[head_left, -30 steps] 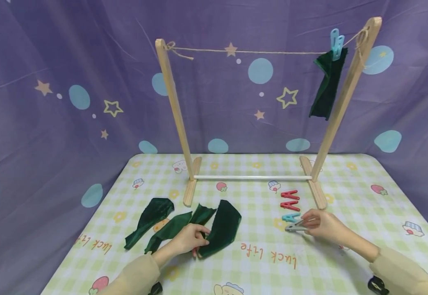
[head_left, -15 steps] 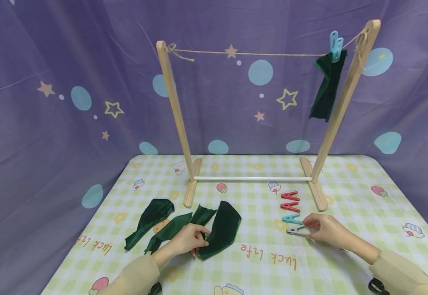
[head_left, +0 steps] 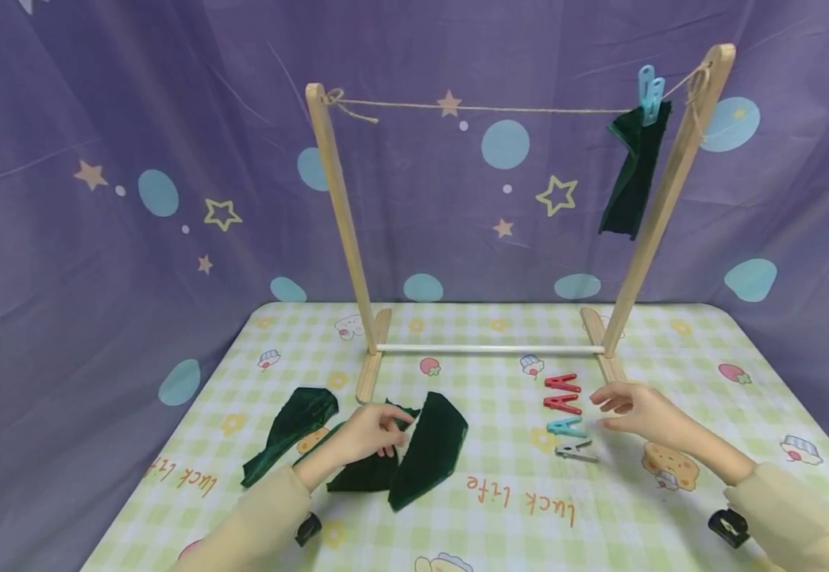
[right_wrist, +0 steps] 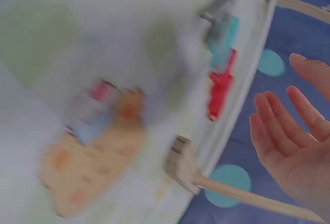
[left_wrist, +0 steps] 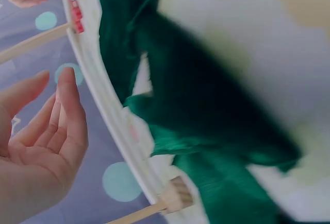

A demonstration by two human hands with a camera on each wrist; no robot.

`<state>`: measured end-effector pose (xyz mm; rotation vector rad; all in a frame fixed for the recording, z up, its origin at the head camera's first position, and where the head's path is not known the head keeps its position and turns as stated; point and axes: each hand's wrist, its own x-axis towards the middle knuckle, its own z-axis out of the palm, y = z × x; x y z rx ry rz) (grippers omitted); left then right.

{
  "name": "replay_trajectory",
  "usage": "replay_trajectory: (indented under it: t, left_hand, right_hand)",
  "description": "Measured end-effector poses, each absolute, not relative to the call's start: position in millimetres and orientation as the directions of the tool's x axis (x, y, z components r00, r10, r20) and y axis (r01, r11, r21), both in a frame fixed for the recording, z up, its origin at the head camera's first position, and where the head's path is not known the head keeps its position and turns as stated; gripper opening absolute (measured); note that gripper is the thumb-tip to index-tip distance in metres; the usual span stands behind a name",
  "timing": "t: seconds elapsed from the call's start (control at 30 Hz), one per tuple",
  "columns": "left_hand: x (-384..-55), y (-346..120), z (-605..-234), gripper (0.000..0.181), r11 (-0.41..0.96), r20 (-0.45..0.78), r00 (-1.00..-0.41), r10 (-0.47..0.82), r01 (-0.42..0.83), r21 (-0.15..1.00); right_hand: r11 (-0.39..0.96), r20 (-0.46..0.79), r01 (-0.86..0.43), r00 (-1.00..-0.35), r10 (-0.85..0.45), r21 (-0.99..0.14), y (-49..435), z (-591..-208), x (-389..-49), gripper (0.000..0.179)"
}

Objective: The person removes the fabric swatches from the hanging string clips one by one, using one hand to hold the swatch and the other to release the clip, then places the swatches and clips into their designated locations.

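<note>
My left hand [head_left: 372,433] is raised above the dark green cloth pieces, fingers loosely bent and holding nothing; the left wrist view shows the same hand [left_wrist: 49,136] apart from the cloth. The rightmost green cloth [head_left: 429,453] lies flat beside other green pieces [head_left: 364,474], partly hidden by the hand. Another green strip [head_left: 289,429] lies farther left. Right of the clothespins hovers my right hand [head_left: 643,413], its fingers extended around nothing. A grey clothespin [head_left: 576,451], a light blue clothespin [head_left: 566,427] and two red clothespins [head_left: 562,403] lie in a column.
A wooden stand [head_left: 343,214] carries a twine line [head_left: 486,108] between its posts. At its right end hangs a green cloth [head_left: 632,179], pinned by a light blue clothespin [head_left: 650,97]. A white bar [head_left: 489,349] joins the feet on the checked tablecloth [head_left: 500,429].
My right hand let go of the grey clothespin, which stays below the blue one, and rose. My left hand released the green cloth and lifted; the pieces beneath it have shifted.
</note>
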<state>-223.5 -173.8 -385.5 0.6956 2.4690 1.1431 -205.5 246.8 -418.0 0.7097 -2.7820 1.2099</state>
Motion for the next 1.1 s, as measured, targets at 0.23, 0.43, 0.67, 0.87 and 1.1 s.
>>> replay_trajectory:
  t: [0.23,0.43,0.67,0.87,1.1]
  left_hand:
    - [-239.2,-158.2,-364.4,0.027,0.513,-0.032,-0.807,0.590,0.344,0.786]
    - [-251.6,-140.5,-350.2,0.026,0.516,0.005,-0.802,0.597,0.389,0.763]
    - [-265.6,-117.1,-339.1,0.027,0.548,0.003,-0.810,0.586,0.400,0.735]
    - [-277.4,-90.7,-325.4,0.027,0.553,0.031,-0.822,0.569,0.411,0.725]
    - [-287.0,-62.0,-305.0,0.026,0.525,0.113,-0.825,0.554,0.452,0.721]
  right_hand:
    - [0.599,0.256,-0.408,-0.910,-0.326,-0.689,253.8,-386.1,-215.6,0.028]
    - [0.612,0.339,-0.443,-0.896,-0.285,-0.655,260.7,-357.0,-224.5,0.026]
    - [0.609,0.399,-0.460,-0.884,-0.244,-0.646,266.7,-325.3,-230.4,0.027]
    - [0.623,0.402,-0.417,-0.899,-0.175,-0.661,268.6,-294.1,-232.4,0.028]
    - [0.561,0.484,-0.455,-0.868,-0.107,-0.692,271.6,-263.3,-238.6,0.026]
